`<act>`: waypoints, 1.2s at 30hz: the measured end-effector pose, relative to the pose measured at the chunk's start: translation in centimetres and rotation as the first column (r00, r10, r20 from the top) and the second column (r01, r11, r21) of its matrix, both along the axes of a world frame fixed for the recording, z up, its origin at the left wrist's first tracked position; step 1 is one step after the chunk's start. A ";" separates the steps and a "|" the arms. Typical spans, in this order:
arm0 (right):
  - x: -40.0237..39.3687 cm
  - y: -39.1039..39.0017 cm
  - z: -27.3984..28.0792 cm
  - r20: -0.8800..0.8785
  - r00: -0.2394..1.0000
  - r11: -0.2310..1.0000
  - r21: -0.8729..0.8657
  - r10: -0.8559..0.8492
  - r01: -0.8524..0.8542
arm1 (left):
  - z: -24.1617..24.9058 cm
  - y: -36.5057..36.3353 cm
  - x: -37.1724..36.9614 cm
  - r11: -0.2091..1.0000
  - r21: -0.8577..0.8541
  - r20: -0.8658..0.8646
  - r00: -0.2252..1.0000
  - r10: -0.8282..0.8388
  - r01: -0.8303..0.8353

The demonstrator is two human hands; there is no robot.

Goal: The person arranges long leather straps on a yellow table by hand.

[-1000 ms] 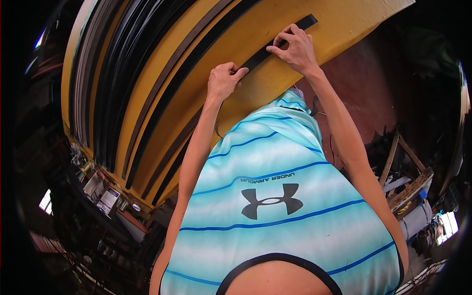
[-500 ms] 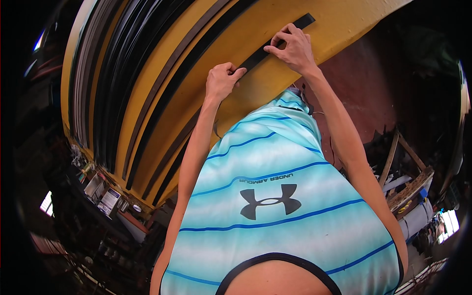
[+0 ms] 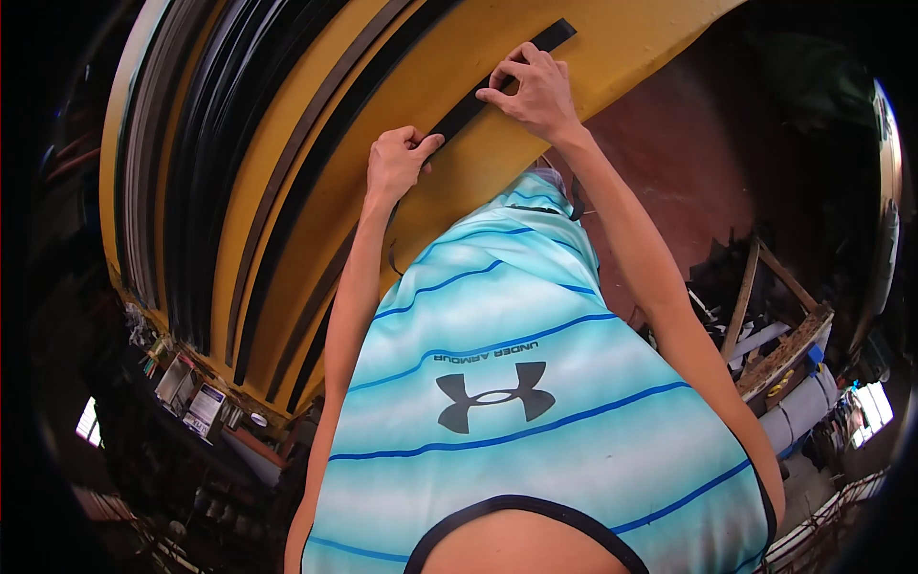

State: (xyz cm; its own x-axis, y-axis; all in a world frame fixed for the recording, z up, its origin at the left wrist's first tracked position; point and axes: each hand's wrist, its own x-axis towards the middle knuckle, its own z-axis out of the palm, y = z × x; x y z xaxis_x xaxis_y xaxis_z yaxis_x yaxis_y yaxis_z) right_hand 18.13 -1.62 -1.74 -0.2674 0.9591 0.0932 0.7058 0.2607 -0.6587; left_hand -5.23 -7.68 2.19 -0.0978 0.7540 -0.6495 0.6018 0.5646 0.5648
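A flat black strip lies slantwise across the yellow table, near its edge on my side. My left hand is closed on the strip's nearer part, thumb stretched along it and fingers curled. Farther up, my right hand has thumb and forefinger bent into a ring, their tips pinching the strip. Beyond that hand the strip's squared far end shows. The strip's nearer length passes behind my left hand and forearm.
More long black strips and a brown strip run side by side on the table, with a dense bundle of black ones farther left. At the lower right stands a wooden frame among clutter. Reddish floor shows beyond the table edge.
The whole view has shifted, so table, strip and hands all appear a little farther left. Both hands keep nearly the same places and grip on the strip.
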 end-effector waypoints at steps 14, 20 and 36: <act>-3.3 -4.4 -0.8 0.099 0.979 0.936 0.290 0.180 -0.201 | -0.4 0.2 -0.1 1.000 -0.028 -0.046 0.999 -0.015 0.014; -3.9 -3.5 -2.2 0.253 0.966 0.970 0.221 0.047 -0.105 | -0.1 0.1 0.2 0.999 -0.051 -0.049 0.999 0.003 -0.005; -3.1 -3.9 -2.3 0.345 0.919 0.947 0.185 0.189 -0.264 | -0.7 -0.1 0.1 0.999 0.010 0.016 0.999 0.036 -0.036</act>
